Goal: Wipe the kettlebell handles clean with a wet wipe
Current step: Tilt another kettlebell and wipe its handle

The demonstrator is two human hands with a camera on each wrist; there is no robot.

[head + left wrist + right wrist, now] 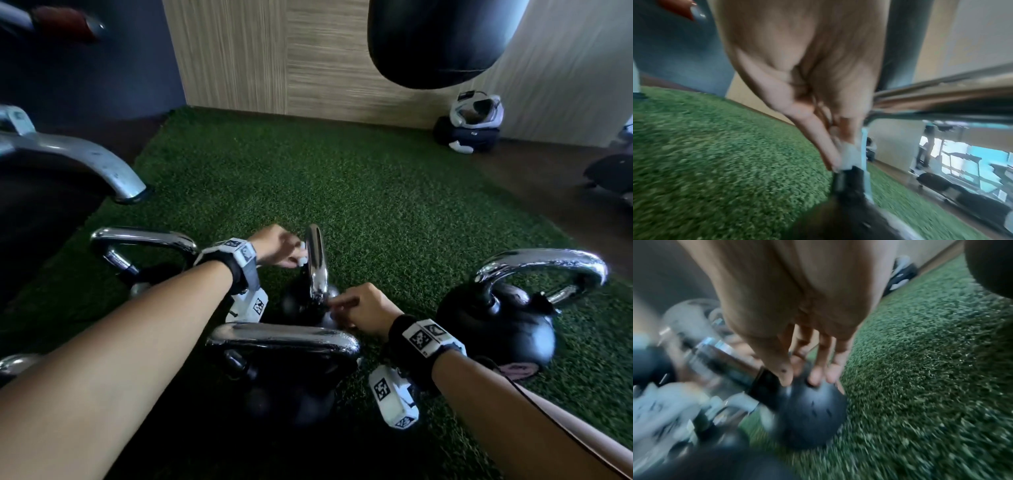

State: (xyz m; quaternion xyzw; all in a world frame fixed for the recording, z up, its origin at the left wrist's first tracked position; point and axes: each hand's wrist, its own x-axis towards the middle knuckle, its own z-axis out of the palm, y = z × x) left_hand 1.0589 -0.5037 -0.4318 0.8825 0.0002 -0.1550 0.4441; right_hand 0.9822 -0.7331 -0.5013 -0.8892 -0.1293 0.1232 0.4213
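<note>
Several black kettlebells with chrome handles stand on green turf. My left hand (286, 250) pinches a small white wet wipe (302, 254) against the left side of the upright chrome handle (317, 260) of the middle kettlebell (301, 308). The left wrist view shows the fingers (828, 146) pinching the wipe (851, 154) beside that handle (941, 104). My right hand (356, 306) rests on this kettlebell. Its straight fingertips (813, 378) press on the black ball (813, 410) next to the handle's base (723, 356).
Other kettlebells stand close by: one nearest me (284, 337), one at the left (144, 236), one at the right (496, 325). A black punching bag (438, 41) hangs above the back. A chrome machine leg (85, 161) stands left, and gear (472, 120) lies by the wall.
</note>
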